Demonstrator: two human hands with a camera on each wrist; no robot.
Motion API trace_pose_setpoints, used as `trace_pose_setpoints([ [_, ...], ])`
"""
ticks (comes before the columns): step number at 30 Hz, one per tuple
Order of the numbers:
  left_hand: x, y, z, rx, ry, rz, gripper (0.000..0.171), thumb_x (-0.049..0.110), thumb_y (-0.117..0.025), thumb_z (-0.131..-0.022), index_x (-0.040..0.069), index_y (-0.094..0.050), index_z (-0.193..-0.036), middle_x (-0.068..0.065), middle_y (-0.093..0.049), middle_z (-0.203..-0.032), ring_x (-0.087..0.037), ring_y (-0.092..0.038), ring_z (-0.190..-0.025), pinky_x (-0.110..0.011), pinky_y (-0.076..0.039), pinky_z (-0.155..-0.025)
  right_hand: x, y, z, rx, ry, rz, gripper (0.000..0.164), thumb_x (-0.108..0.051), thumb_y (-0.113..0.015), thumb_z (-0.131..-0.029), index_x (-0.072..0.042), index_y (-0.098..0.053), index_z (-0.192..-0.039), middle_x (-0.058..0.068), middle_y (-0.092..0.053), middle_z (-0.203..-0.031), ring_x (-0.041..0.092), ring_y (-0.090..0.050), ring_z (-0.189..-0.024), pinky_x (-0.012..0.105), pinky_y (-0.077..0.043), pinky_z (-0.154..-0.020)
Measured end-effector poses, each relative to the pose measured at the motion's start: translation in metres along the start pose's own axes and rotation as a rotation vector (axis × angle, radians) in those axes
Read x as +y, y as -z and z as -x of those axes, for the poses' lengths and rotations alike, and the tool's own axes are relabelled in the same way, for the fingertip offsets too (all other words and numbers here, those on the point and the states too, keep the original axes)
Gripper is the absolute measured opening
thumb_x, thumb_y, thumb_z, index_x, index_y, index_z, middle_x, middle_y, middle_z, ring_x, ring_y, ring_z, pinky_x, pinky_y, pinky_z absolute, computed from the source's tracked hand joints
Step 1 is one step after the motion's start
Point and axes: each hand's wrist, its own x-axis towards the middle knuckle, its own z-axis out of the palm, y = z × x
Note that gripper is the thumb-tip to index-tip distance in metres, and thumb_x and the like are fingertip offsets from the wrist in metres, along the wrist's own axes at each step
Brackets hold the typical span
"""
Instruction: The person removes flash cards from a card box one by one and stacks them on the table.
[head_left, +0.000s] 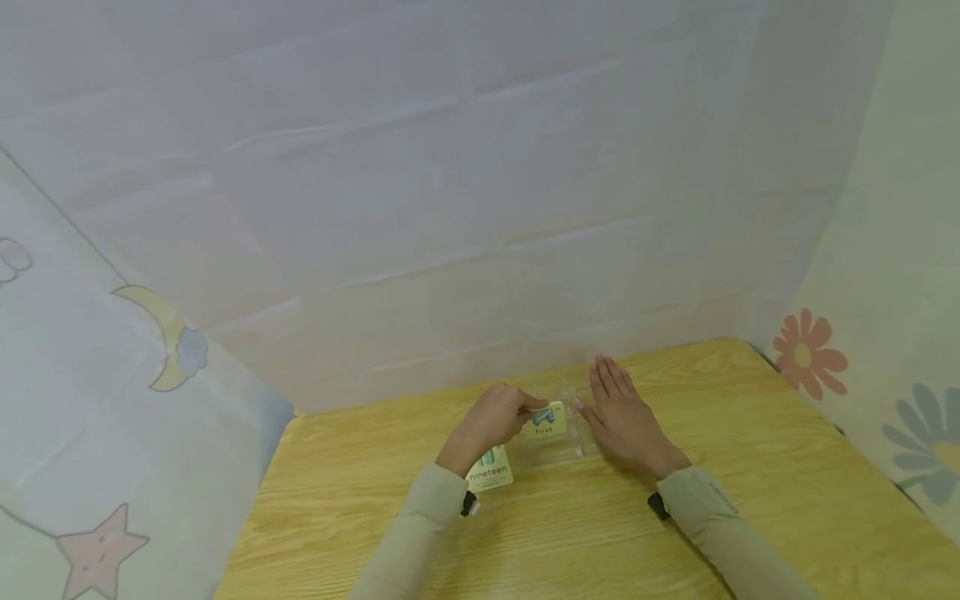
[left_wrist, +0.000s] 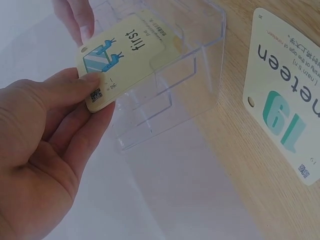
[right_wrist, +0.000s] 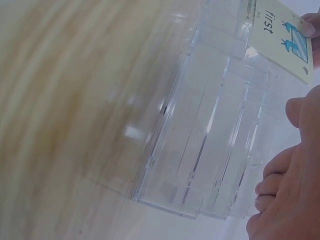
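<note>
My left hand (head_left: 490, 421) pinches a pale flash card (left_wrist: 125, 62) printed "first", thumb on its face and fingers beneath. More than one card may be in the grip; I cannot tell. The card's far end reaches into a clear plastic holder with stepped compartments (right_wrist: 212, 125). On the holder's right side, my right hand (head_left: 626, 425) has its fingers straight, the thumb by the holder's edge. Whether that hand touches the plastic is unclear. Another flash card (left_wrist: 285, 95), printed "nineteen" with a green 19, lies on the table, partly covered by the left wrist in the head view.
The wooden table (head_left: 555, 533) has its back edge close behind the holder, against a pale hanging sheet (head_left: 450, 208). Printed sheets also hang on both sides, with a moon and star at left and flowers (head_left: 810, 354) at right.
</note>
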Motion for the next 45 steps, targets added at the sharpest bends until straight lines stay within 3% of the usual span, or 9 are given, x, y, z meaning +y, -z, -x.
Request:
trace_pose_setpoints([
  [14, -0.002, 0.002, -0.002, -0.009, -0.002, 0.034, 0.030, 0.008, -0.065, -0.104, 0.016, -0.075, -0.131, -0.003, -0.077, -0.129, -0.002, -0.045, -0.046, -0.012, -0.045, -0.054, 0.001, 0.001, -0.001, 0.009, 0.008, 0.005, 0.076, -0.041, -0.043, -0.114, 0.013, -0.020, -0.162, 0.032, -0.011, -0.173, 0.049, -0.010, -0.163, 0.062, -0.011, -0.134],
  [19, -0.004, 0.002, -0.003, -0.016, 0.000, 0.049, 0.030, 0.008, -0.066, -0.103, 0.016, -0.075, -0.131, -0.002, -0.077, -0.129, 0.000, -0.065, -0.067, -0.013, -0.049, -0.062, 0.002, 0.000, -0.002, -0.010, 0.007, -0.004, 0.077, -0.042, -0.043, -0.114, 0.012, -0.018, -0.162, 0.030, -0.006, -0.174, 0.048, -0.007, -0.163, 0.061, -0.010, -0.134],
  [24, -0.007, 0.001, -0.005, -0.030, 0.004, 0.096, 0.030, 0.008, -0.066, -0.104, 0.016, -0.075, -0.131, -0.001, -0.077, -0.130, -0.008, -0.077, -0.094, -0.014, -0.056, -0.071, 0.002, 0.001, -0.002, -0.023, 0.008, -0.012, 0.077, -0.041, -0.042, -0.114, 0.012, -0.017, -0.163, 0.029, -0.004, -0.174, 0.048, -0.007, -0.163, 0.062, -0.009, -0.134],
  [30, -0.008, 0.005, -0.010, -0.068, 0.001, 0.139, 0.027, 0.008, -0.065, -0.104, 0.014, -0.077, -0.128, 0.000, -0.077, -0.129, -0.012, -0.076, -0.113, -0.019, -0.062, -0.092, 0.003, 0.002, -0.001, -0.001, 0.013, -0.012, 0.076, -0.040, -0.043, -0.114, 0.013, -0.019, -0.162, 0.031, -0.007, -0.173, 0.050, -0.010, -0.163, 0.062, -0.011, -0.134],
  [37, -0.008, 0.010, -0.012, -0.110, -0.008, 0.167, 0.027, 0.008, -0.063, -0.105, 0.013, -0.077, -0.127, -0.002, -0.077, -0.128, -0.011, -0.076, -0.113, -0.018, -0.061, -0.092, 0.003, 0.002, -0.002, -0.001, 0.011, -0.015, 0.075, -0.039, -0.044, -0.114, 0.013, -0.019, -0.162, 0.031, -0.006, -0.174, 0.049, -0.009, -0.163, 0.063, -0.011, -0.133],
  [45, -0.008, 0.011, -0.012, -0.112, -0.007, 0.096, 0.029, 0.012, -0.059, -0.108, 0.011, -0.074, -0.132, -0.004, -0.075, -0.133, -0.016, -0.074, -0.119, -0.023, -0.061, -0.098, 0.000, 0.004, -0.001, -0.001, 0.012, -0.006, 0.076, -0.039, -0.045, -0.113, 0.013, -0.019, -0.162, 0.033, -0.011, -0.173, 0.049, -0.010, -0.163, 0.063, -0.013, -0.133],
])
